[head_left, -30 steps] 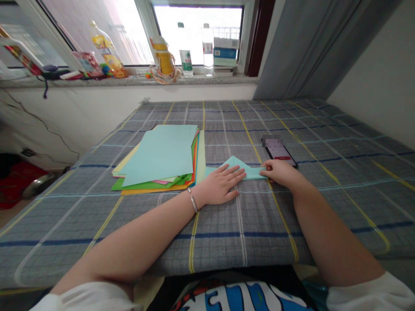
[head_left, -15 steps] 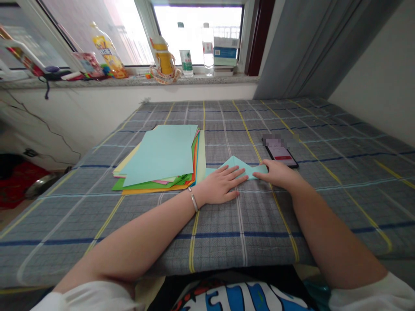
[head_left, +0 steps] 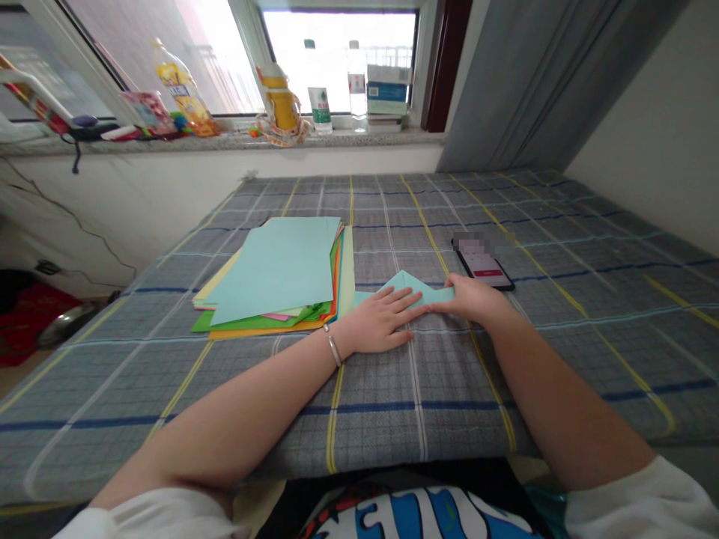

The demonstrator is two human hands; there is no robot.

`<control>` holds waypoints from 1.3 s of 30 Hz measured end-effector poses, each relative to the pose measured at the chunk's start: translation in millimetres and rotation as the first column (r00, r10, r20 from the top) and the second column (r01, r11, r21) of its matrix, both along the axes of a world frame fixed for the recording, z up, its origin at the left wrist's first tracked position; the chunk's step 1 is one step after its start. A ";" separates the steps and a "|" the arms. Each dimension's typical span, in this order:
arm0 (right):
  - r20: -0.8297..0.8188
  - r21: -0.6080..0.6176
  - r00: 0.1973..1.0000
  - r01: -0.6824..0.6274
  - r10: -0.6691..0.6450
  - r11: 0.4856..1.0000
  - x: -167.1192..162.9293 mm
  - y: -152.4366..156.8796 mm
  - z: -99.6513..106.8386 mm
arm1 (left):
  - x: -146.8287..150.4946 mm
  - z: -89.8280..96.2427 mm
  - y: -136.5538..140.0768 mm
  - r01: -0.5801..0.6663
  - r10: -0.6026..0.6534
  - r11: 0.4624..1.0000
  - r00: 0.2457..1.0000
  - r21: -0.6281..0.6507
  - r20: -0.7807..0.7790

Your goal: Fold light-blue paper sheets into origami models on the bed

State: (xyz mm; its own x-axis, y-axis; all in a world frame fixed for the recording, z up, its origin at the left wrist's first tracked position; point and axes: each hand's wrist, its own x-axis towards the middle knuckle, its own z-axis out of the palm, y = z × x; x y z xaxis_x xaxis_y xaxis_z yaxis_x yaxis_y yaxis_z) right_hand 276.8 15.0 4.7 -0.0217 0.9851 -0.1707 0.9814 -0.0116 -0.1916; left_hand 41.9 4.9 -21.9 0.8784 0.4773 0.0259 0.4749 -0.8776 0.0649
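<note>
1. While spreading the left hand (head_left: 382, 322) open, palm down, presses fingers over the folded light-blue paper (head_left: 402, 280), with the thumb apart from it on the plaid cloth (head_left: 371, 385), nearer the body.
2. Bends the right hand (head_left: 475, 298) about the paper's right end, thumb laid along the near edge and index finger curled at the far edge, just right of the left fingertips; cannot tell whether pinching firmly or only resting there.
3. Has the folded light-blue paper lying low on the cloth as a strip, partly hidden under the left fingers, with a creased peak pointing away just beyond them.
4. Wears a silver bracelet (head_left: 334, 349) on the left wrist, behind the fingers.
5. To the left of the left fingers, has a loose stack of coloured sheets (head_left: 278, 262), light blue uppermost, with green, orange and yellow edges sticking out.
6. Just beyond the right fingers, has a phone (head_left: 486, 268) lying screen up, its upper part pixelated.
7. Well beyond both hands, has a windowsill (head_left: 236, 140) bearing an orange drink bottle (head_left: 183, 88), a yellow flask (head_left: 279, 101), a white-and-green tube (head_left: 320, 108) and stacked boxes (head_left: 387, 90).
</note>
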 end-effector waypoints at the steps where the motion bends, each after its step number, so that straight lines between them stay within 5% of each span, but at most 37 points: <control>1: 0.008 -0.007 1.000 0.009 -0.009 1.000 2.2 0.5 1.1 | 0.2 1.0 -0.2 0.001 -0.001 1.000 1.000 0.001 -0.004; 17: -0.185 -0.298 0.961 0.143 -0.204 0.944 35.4 -2.1 5.9 | 0.5 2.1 1.0 0.008 -0.008 1.000 1.000 0.011 -0.007; 20: -0.200 -0.231 0.963 0.130 -0.178 0.964 40.5 -2.0 9.7 | 0.7 2.3 1.0 0.006 -0.006 1.000 1.000 0.003 -0.008; 23: -0.248 0.049 0.968 0.060 -0.046 0.997 30.5 -2.4 11.2 | 0.5 2.0 0.6 0.000 0.001 1.000 1.000 -0.020 0.011; 26: -0.401 0.243 0.900 -0.074 0.170 0.967 6.3 -4.2 4.6 | -0.3 1.6 0.1 -0.011 0.014 0.998 0.998 -0.056 0.053; 31: -0.413 0.160 0.861 -0.252 0.297 0.954 -22.5 -3.0 -15.3 | -1.5 2.2 0.9 -0.061 0.079 0.988 0.989 -0.142 0.122; 39: -0.230 0.097 0.949 -0.198 0.216 0.975 -32.6 -3.1 -10.5 | -1.7 1.9 8.6 -0.240 0.284 0.951 0.929 -0.196 0.237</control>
State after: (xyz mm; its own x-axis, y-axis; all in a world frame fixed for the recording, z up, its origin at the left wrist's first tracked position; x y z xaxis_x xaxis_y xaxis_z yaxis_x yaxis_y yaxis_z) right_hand 244.2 11.9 -5.8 -0.2579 0.9640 -0.0645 0.8867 0.2096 -0.4121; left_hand 40.2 13.6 -20.1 0.6942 0.7061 0.1396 0.6339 -0.6917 0.3461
